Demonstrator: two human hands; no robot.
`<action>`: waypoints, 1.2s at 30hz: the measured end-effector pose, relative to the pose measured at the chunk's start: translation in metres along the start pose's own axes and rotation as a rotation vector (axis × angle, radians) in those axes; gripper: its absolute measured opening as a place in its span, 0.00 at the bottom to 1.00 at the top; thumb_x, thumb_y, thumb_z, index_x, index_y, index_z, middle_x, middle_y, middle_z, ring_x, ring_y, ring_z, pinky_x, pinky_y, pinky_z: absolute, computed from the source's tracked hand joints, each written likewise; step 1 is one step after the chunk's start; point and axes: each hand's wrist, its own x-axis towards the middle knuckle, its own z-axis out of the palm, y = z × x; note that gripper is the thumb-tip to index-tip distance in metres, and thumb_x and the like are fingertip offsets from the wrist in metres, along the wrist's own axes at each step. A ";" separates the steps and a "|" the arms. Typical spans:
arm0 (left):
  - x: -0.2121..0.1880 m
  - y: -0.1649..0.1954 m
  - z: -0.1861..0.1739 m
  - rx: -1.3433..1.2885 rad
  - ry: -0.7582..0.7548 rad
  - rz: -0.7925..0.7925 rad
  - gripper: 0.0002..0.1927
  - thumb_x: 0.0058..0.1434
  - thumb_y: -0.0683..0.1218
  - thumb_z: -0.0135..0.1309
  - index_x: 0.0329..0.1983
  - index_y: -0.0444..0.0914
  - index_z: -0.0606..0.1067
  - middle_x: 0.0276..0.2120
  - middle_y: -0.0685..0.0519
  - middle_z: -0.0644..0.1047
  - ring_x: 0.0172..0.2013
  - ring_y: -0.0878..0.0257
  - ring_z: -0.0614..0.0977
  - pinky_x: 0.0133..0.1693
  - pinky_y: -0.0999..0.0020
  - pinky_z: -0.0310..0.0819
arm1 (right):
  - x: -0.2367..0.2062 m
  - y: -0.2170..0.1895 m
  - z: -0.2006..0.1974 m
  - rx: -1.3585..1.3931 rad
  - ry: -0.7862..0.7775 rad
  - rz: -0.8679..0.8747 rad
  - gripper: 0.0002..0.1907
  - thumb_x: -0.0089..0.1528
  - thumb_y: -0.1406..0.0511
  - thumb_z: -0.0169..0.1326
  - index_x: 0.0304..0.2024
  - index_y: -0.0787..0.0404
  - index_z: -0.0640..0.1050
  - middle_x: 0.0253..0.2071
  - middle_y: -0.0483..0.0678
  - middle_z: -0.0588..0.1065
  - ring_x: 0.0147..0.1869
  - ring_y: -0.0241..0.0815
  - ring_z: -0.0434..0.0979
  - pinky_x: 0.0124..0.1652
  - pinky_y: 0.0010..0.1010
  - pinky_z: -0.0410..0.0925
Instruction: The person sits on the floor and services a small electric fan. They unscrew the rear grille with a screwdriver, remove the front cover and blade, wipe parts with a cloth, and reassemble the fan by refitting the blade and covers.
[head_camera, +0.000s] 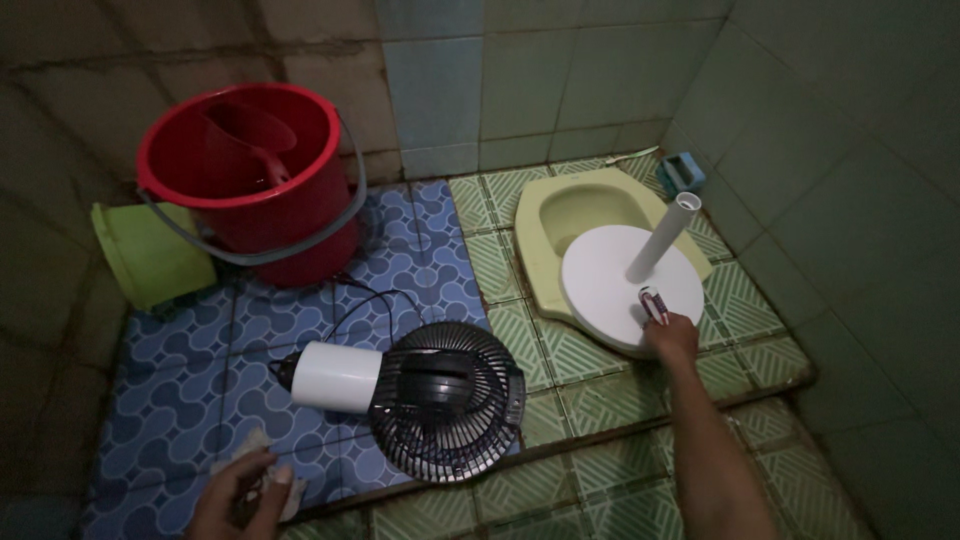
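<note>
- Our right hand (672, 338) rests on the white fan base (610, 285) at 3 o'clock, fingers closed around a small object we cannot identify.
- Our left hand (240, 492), at 7 o'clock, has its fingers curled on a cloth (262, 470).
- The fan head (420, 395) lies detached at centre, its grille dusty; the base looks clean.
- The red bucket (250, 180) stands at 11 o'clock.
- Judgement: the fan is dismantled and part cleaned; reassembly is not yet done.

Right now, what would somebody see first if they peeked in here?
Probably the red bucket at the back left on the blue floor tiles, with a red scoop inside. Then the fan head lying in front, its dark grille facing up. To the right, the white fan base with its pole sits over the green squat toilet, and the right hand touches its rim while the left hand holds a cloth.
</note>
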 end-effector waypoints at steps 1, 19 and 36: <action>-0.001 0.001 -0.001 0.021 -0.013 -0.008 0.18 0.56 0.46 0.65 0.49 0.34 0.81 0.49 0.40 0.82 0.52 0.50 0.83 0.54 0.55 0.77 | 0.000 -0.001 0.000 -0.012 -0.009 0.004 0.16 0.56 0.56 0.61 0.43 0.56 0.85 0.42 0.60 0.82 0.49 0.61 0.82 0.51 0.48 0.73; -0.006 0.025 0.007 0.030 -0.090 -0.035 0.19 0.56 0.46 0.64 0.49 0.34 0.79 0.54 0.40 0.79 0.55 0.48 0.82 0.55 0.52 0.79 | -0.007 -0.001 0.004 -0.176 -0.006 -0.104 0.13 0.60 0.61 0.56 0.43 0.58 0.84 0.44 0.61 0.81 0.50 0.62 0.82 0.51 0.49 0.74; -0.012 0.072 0.050 0.152 -0.329 0.490 0.21 0.52 0.48 0.66 0.49 0.39 0.78 0.46 0.44 0.81 0.49 0.48 0.83 0.51 0.58 0.76 | -0.011 -0.006 -0.003 -0.122 0.067 -0.133 0.14 0.58 0.62 0.57 0.42 0.63 0.83 0.41 0.64 0.80 0.48 0.64 0.82 0.51 0.50 0.73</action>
